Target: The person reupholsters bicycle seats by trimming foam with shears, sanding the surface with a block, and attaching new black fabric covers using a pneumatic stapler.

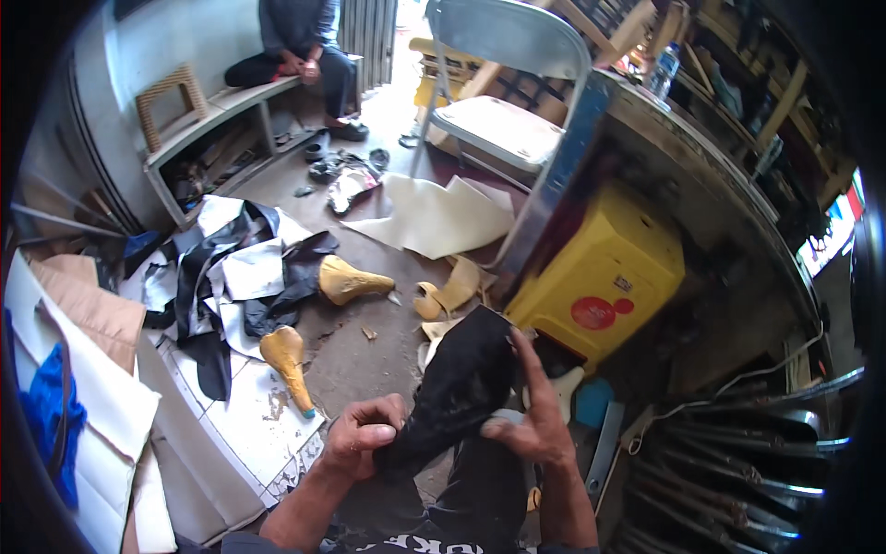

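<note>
A long black piece, wide at its far end and narrowing toward me, looks like a bicycle saddle cover (457,379); it is tilted in front of my lap. My left hand (367,432) is closed, its thumb and curled fingers pinching the near left edge. On the other side my right hand (537,417) grips the cover, thumb on the near side and fingers stretched up along the right edge. Whether anything lies inside the cover is hidden. Two yellowish saddle-shaped pieces, one saddle (349,280) and another saddle (287,362), lie on the floor to the left.
Black and white material scraps (249,268) are heaped at left, beside cardboard sheets (101,360). A cream sheet (443,217) lies ahead, near a folding chair (498,125). A yellow plastic stool (600,277) lies tipped at right, above metal tubes (729,480). Someone sits on a bench (231,106).
</note>
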`<state>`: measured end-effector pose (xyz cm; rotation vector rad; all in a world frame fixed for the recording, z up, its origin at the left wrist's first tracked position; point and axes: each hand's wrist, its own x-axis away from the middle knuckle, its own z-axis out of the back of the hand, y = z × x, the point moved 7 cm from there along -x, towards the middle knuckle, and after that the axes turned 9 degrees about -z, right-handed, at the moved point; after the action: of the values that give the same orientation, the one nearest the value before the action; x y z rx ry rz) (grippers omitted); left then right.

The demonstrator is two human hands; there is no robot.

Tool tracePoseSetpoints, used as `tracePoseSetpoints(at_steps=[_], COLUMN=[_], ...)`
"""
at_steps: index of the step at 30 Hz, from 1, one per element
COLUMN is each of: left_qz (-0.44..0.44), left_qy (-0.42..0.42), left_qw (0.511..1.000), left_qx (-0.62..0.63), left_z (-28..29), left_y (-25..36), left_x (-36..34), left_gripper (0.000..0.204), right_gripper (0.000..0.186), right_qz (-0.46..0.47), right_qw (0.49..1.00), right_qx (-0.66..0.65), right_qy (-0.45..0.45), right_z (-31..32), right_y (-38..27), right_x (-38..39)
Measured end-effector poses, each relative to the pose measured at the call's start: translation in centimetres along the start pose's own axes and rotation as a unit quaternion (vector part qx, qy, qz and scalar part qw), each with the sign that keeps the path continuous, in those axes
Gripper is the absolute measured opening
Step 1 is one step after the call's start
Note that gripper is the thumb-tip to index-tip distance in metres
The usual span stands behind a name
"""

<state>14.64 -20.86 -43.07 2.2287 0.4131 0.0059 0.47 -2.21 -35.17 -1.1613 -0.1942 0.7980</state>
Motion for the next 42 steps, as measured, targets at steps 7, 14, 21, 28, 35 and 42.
tracePoseSetpoints(at_steps=[7,14,21,28,35,42], left_qz=[0.047,-0.204,-0.114,-0.145,-0.189,-0.323], left_qy=[-0.046,-0.014,-0.107,-0.107,-0.126,-0.108], left_qw=[0.996,0.876,0.818,0.781,0.682,0.644], left_qx=[0.068,-0.436,-0.553,-0.598,-0.695,-0.685], left_z=[0.0,-5.3,-7.4,-6.5,-7.8,-7.3], left_y=[2.1,8.4,6.5,7.1,7.3,6.5], left_x=[-0.1,-3.2,-3.9,-1.7,0.0,1.5], left_gripper=[0.028,0.056,0.049,0.055,0.061,0.047], right_gripper=[0.081,0.076,0.073,0.041,0.043,0.036], right_qz=[-0.169,-0.01,-0.074,0.018,0.075,0.128], right_qw=[0.969,0.993,0.993,0.987,0.984,0.976], right_qx=[-0.135,0.115,0.088,0.158,0.161,0.152], right_qy=[-0.118,0.002,0.005,0.031,-0.019,0.091], right_z=[-5.0,-4.1,-2.1,-2.6,-4.6,-4.5], right_y=[-0.3,-3.3,-2.9,-2.3,-3.0,-2.4], right_x=[-3.3,-1.3,1.1,3.0,4.6,5.8])
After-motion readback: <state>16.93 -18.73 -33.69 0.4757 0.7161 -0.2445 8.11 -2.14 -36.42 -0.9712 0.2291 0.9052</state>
